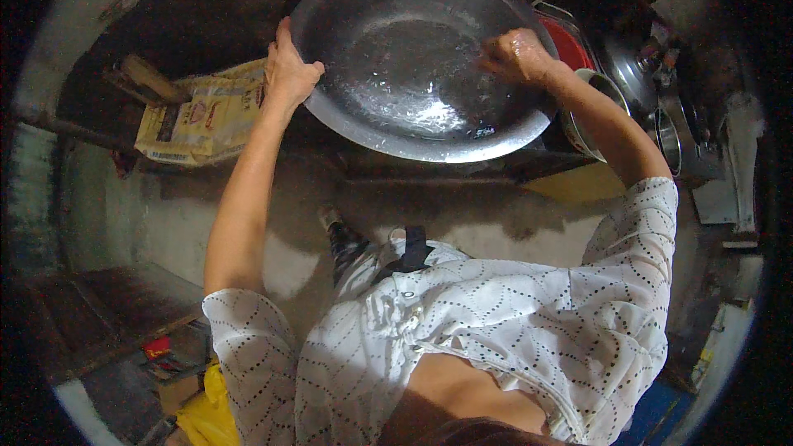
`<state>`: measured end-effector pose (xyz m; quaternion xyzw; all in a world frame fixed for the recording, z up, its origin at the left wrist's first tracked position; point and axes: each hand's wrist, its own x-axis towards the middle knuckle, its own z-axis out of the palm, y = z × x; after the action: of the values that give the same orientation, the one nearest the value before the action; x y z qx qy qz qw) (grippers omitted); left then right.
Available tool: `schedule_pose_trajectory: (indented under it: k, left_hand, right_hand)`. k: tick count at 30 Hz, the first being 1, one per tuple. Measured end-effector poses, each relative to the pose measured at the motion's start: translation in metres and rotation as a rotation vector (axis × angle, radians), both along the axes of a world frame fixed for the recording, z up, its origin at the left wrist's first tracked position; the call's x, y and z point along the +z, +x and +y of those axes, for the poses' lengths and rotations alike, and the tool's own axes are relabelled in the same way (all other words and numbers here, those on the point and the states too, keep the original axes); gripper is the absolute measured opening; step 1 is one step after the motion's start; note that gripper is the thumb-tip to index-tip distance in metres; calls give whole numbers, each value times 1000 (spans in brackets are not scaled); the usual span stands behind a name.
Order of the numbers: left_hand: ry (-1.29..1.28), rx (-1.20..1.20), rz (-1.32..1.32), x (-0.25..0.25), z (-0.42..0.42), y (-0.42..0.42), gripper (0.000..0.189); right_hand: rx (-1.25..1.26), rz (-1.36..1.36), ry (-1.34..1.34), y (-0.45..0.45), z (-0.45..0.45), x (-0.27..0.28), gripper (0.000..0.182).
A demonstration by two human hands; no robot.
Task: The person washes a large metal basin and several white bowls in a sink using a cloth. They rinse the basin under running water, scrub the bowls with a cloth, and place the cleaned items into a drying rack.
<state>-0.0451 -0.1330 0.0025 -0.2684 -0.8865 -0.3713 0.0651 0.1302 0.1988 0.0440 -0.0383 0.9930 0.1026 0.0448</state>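
Note:
A wide metal basin [384, 142] with some water in it lies before me at the top middle, its near rim catching the light. My left hand [292, 71] grips the basin's left rim, with the thumb over the edge. Wet and partly blurred, my right hand [519, 56] is over the inside of the basin at its right side. Its fingers look curled; whether they hold anything cannot be told. A thin stream or strand shows above the basin's far right part.
Left of the basin lies a yellow printed sack [210, 118] beside a piece of wood [148, 77]. To the right are a red container [564, 43], a pale-rimmed bowl [579, 136] and a shiny metal lid or pan [629, 71]. A yellow plastic bag [207, 412] is at lower left.

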Motion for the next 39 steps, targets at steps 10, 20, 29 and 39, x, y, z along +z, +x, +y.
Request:
schedule_pose_trajectory:
  k: [10,20,29,39]
  left_hand:
    - [-79,45,-87,7,5,0,90]
    - [-47,81,-160,19,13,-3,80]
    - [86,85,-262,7,42,3,61]
    - [373,80,-568,2,70,23,32]
  right_hand:
    - [-481,292,-1,28,56,-18,78]
    - [-728,145,-25,18,86,-24,79]
    - [-706,122,-22,34,135,-35,66]
    - [-567,292,40,51,162,-31,65]
